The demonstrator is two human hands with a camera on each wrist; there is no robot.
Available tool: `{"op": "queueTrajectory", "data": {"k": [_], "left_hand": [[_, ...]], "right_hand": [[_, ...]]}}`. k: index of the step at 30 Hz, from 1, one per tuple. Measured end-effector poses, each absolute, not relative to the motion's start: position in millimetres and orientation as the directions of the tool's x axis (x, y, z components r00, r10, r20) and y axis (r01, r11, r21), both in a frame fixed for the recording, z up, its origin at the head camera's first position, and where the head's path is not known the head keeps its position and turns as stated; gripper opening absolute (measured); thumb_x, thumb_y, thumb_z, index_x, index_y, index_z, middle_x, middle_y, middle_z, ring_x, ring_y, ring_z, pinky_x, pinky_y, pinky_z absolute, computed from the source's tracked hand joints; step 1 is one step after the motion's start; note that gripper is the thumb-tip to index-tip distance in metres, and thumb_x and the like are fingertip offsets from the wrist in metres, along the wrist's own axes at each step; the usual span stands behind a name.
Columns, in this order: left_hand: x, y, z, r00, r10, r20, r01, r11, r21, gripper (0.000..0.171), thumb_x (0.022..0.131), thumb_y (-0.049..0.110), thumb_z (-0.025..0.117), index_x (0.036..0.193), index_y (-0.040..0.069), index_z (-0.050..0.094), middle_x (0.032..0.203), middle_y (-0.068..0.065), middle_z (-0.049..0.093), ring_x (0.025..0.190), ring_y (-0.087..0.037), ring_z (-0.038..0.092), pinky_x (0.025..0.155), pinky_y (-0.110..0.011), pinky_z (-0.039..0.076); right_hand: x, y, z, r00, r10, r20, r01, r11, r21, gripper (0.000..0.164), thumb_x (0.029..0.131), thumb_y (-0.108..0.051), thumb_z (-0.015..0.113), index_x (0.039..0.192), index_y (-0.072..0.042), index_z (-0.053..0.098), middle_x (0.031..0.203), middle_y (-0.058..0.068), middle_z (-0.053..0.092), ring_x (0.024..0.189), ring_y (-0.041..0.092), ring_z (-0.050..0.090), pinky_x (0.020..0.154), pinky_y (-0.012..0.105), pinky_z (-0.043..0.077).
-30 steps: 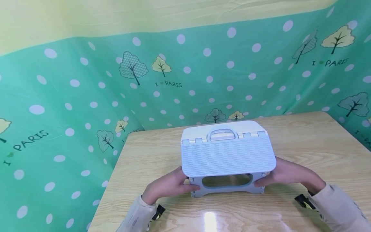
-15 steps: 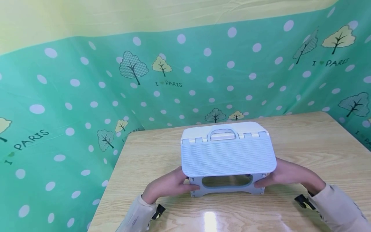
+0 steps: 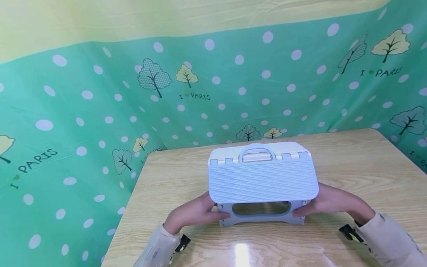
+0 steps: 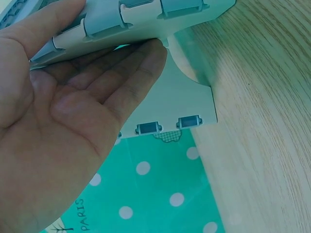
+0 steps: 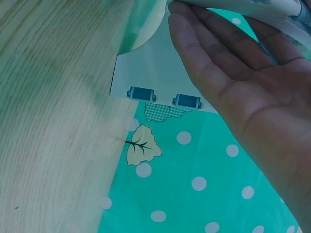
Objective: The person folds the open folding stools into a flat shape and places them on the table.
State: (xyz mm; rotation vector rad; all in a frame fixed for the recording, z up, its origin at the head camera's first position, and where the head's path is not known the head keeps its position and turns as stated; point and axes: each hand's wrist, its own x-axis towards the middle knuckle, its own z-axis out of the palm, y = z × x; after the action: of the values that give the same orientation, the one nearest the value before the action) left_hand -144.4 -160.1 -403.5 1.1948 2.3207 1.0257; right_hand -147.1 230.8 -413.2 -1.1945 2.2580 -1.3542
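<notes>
A pale blue and white plastic folding stool [image 3: 261,181] stands on the wooden table, its two-part top bent along the middle hinge so the near half slopes down toward me. The carry handle [image 3: 257,147] stands up at that hinge. My left hand [image 3: 195,212] grips the left side of the near leg panel [image 3: 261,220], thumb on its front face. On the other side, my right hand [image 3: 330,199] holds the right edge of the same panel, thumb also in front. Both wrist views show the fingers wrapped round behind the panel, under the top.
The wooden table [image 3: 173,174] extends to both sides of the stool and in front of it. Behind and to the left hangs a green curtain [image 3: 186,111] with white dots and trees. Black straps [image 3: 182,243] sit at both wrists.
The far half of the stool's top has dipped slightly, and the handle now rises above its back edge. Both hands keep their grip in almost the same place.
</notes>
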Motion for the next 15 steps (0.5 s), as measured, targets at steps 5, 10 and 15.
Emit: {"op": "queueTrajectory", "data": {"k": [5,10,15], "left_hand": [[-144.2,-159.4,-403.3,-0.592,0.805,0.027,0.563,0.39,0.729,0.075,0.094,0.016,0.069,0.154,0.027,0.027,0.154,0.004,0.035,0.138,-0.014,0.039,0.111,-0.034,0.039],[-143.8,-158.9,-402.6,-0.595,0.803,0.023,0.562,0.396,0.727,0.077,0.094,0.015,0.07,0.155,0.027,0.025,0.155,0.002,0.033,0.139,-0.016,0.037,0.112,-0.036,0.039],[-143.9,-159.1,-402.9,-0.606,0.796,0.007,0.54,0.404,0.738,0.079,0.094,0.016,0.07,0.155,0.03,0.023,0.157,0.004,0.03,0.141,-0.015,0.035,0.113,-0.036,0.037]], "right_hand": [[-146.8,230.9,-413.5,-0.634,-0.75,0.186,-0.519,0.235,-0.821,0.1,0.08,-0.015,0.084,0.156,-0.015,0.018,0.136,0.011,0.045,0.121,0.006,0.046,0.095,0.026,0.044],[-146.9,230.9,-413.7,-0.629,-0.756,0.18,-0.509,0.226,-0.831,0.097,0.081,-0.015,0.083,0.154,-0.015,0.02,0.131,0.006,0.05,0.116,0.008,0.05,0.093,0.027,0.046],[-147.4,231.0,-413.6,-0.621,-0.763,0.178,-0.504,0.215,-0.836,0.091,0.082,-0.014,0.082,0.152,-0.014,0.024,0.123,0.003,0.055,0.11,0.011,0.055,0.09,0.028,0.049]]}}
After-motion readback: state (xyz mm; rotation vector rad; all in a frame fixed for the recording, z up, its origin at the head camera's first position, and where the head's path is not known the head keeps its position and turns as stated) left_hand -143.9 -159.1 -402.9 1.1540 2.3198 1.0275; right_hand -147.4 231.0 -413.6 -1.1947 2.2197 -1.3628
